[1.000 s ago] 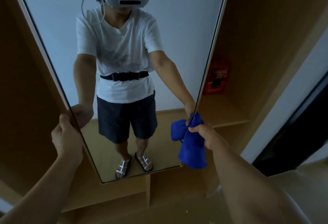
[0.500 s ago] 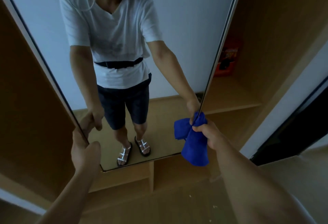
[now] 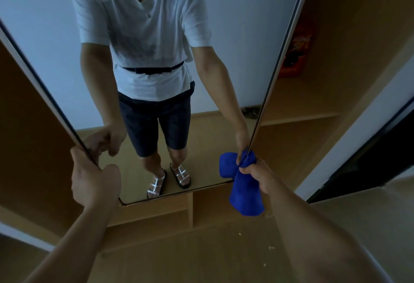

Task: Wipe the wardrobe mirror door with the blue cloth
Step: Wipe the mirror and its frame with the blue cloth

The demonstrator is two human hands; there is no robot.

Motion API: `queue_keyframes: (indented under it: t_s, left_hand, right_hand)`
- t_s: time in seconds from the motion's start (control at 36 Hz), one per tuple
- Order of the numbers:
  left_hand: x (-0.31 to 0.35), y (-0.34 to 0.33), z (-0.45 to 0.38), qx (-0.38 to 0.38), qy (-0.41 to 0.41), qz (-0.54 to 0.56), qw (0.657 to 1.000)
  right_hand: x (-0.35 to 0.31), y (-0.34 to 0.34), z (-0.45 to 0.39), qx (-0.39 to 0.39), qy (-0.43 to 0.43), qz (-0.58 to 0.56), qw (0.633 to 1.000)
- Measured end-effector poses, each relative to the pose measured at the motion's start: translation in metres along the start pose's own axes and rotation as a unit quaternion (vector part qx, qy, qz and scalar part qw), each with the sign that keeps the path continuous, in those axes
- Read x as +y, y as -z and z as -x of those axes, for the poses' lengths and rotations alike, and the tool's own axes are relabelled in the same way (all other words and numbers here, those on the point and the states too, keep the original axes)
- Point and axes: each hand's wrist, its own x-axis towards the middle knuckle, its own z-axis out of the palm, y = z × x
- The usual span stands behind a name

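The wardrobe mirror door (image 3: 224, 58) fills the upper middle of the head view and reflects a person in a white shirt and dark shorts. My left hand (image 3: 94, 182) grips the door's lower left edge, fingers curled round it. My right hand (image 3: 257, 175) holds the bunched blue cloth (image 3: 245, 195) against the door's lower right edge, near the bottom corner. Most of the cloth hangs down below my fist.
Open wooden wardrobe shelves (image 3: 302, 117) lie to the right behind the door, with an orange box (image 3: 293, 58) on one. A low wooden divider (image 3: 190, 208) stands under the mirror. A dark doorway (image 3: 369, 159) is at far right, and wooden floor (image 3: 190, 256) lies below.
My left hand slid down the mirror's left edge toward the bottom corner. The view tilted downward. My right hand with the cloth stayed at the lower right edge.
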Motion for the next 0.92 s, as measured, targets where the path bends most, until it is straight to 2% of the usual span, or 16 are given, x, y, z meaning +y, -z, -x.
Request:
queue_keyframes:
  t_s: [0.11, 0.28, 0.39, 0.44, 0.53, 0.64, 0.81, 0.92]
  left_hand:
    - [-0.005, -0.002, -0.001, 0.013, -0.01, 0.003, 1.0]
    - [-0.037, -0.006, -0.008, -0.006, -0.028, 0.079, 0.996]
    - [-0.065, -0.022, 0.006, -0.077, 0.023, 0.075, 0.994]
    - [-0.072, -0.029, 0.011, -0.086, 0.044, 0.096, 0.991]
    - [-0.08, -0.034, 0.013, -0.079, 0.033, 0.091, 0.992]
    - [-0.088, -0.034, 0.005, -0.084, 0.031, 0.079, 0.993]
    - [-0.088, -0.033, -0.003, -0.1, 0.027, 0.102, 0.989]
    - [-0.087, -0.033, -0.003, -0.118, 0.011, 0.104, 0.987]
  right_hand:
    - [0.012, -0.007, -0.005, 0.024, -0.003, 0.001, 1.0]
    - [0.043, -0.017, -0.014, 0.054, -0.012, -0.011, 0.998]
    - [0.05, -0.018, -0.022, 0.056, -0.022, -0.055, 0.997]
    - [0.054, -0.021, -0.024, 0.055, -0.043, -0.112, 0.991]
    - [0.072, -0.03, -0.02, 0.017, -0.089, -0.248, 0.964]
    - [0.098, -0.05, -0.012, -0.036, -0.097, -0.394, 0.913]
    - [0.101, -0.068, -0.017, -0.053, -0.067, -0.472, 0.877]
    - [0.107, -0.083, -0.015, -0.103, -0.07, -0.485, 0.866]
